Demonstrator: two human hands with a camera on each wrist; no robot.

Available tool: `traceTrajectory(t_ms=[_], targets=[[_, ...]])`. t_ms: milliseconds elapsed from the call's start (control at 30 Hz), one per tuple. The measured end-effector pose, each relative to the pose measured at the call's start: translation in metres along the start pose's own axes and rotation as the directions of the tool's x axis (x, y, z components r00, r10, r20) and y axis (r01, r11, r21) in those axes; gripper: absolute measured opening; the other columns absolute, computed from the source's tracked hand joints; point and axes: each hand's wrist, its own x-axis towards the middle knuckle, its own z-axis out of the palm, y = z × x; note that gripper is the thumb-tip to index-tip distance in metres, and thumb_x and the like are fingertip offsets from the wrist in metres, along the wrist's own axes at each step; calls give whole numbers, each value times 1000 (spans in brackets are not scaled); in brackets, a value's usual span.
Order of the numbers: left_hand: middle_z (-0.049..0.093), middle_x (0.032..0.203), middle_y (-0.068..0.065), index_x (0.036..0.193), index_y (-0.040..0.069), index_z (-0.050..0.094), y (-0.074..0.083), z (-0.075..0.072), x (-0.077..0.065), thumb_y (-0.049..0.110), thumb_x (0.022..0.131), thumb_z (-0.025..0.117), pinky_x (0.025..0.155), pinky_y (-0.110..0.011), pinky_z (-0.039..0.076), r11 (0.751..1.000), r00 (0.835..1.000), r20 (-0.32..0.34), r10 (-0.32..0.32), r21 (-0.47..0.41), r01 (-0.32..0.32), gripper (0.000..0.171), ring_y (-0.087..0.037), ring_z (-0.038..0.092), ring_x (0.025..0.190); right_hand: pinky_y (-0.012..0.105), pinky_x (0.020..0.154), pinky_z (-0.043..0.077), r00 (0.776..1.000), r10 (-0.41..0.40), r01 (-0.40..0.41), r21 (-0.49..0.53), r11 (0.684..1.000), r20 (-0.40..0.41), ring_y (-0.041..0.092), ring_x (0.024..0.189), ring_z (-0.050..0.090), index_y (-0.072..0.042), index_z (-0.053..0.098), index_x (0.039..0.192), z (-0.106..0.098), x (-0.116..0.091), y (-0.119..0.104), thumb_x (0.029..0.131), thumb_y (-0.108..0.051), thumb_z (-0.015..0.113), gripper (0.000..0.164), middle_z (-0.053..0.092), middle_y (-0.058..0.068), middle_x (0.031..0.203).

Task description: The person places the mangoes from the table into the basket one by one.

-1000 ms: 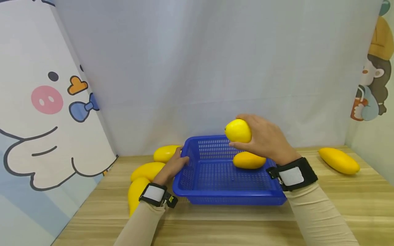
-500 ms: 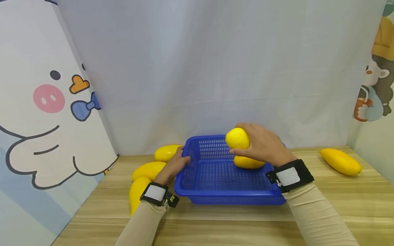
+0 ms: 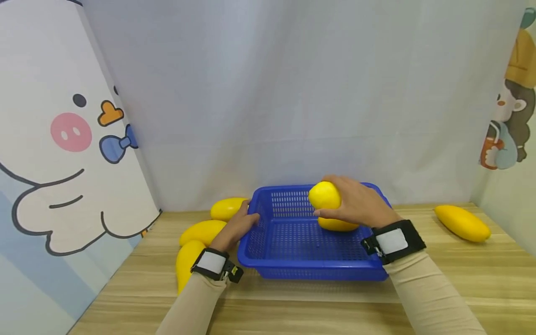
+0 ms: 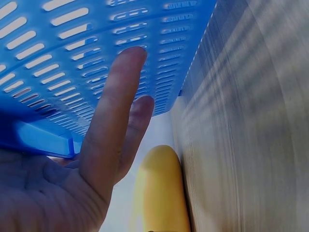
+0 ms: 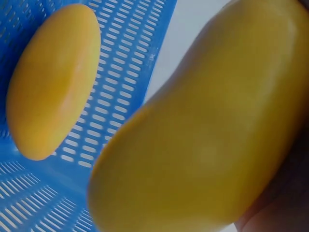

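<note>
My right hand [image 3: 360, 202] holds a yellow mango [image 3: 324, 195] above the blue plastic basket [image 3: 314, 263], thumb below it and fingers over its top. In the right wrist view this mango [image 5: 203, 125] fills much of the picture. Another mango [image 3: 337, 224] lies inside the basket towards the right, partly hidden by the hand; the right wrist view shows it whole. My left hand [image 3: 236, 228] grips the basket's left rim, its thumb over the edge. In the left wrist view, fingers [image 4: 113, 101] lie along the slotted outer wall [image 4: 87, 58].
Three mangoes lie left of the basket on the wooden table [image 3: 293, 314]: a back one [image 3: 226, 208], a middle one [image 3: 203, 231] and a front one [image 3: 188, 260]. A lone mango [image 3: 462, 223] rests at the far right. A pale curtain [image 3: 293, 93] hangs behind.
My right hand has lowered the mango towards the basket, covering more of the mango inside. The left hand keeps its hold on the rim.
</note>
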Motion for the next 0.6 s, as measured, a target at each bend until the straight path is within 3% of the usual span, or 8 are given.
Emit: traceTrajectory(t_ms=[333, 600], targets=[[41, 132, -14, 144, 15, 18, 1, 0, -2, 18, 80, 47, 86, -45, 39, 1000, 1000, 19, 16, -8, -16, 71, -30, 44, 105, 38, 66, 45, 993, 59, -60, 3, 998, 99, 17, 84, 53, -31, 45, 123, 0, -8, -4, 65, -74, 61, 73, 55, -5, 102], [40, 135, -13, 145, 16, 17, 1, 0, -5, 19, 81, 46, 89, -47, 39, 1000, 1000, 20, 3, -19, -3, 70, -31, 44, 107, 38, 63, 46, 979, 57, -50, -41, 998, 195, 21, 87, 52, -24, 45, 129, 8, -8, -5, 65, -73, 62, 83, 50, 2, 113]])
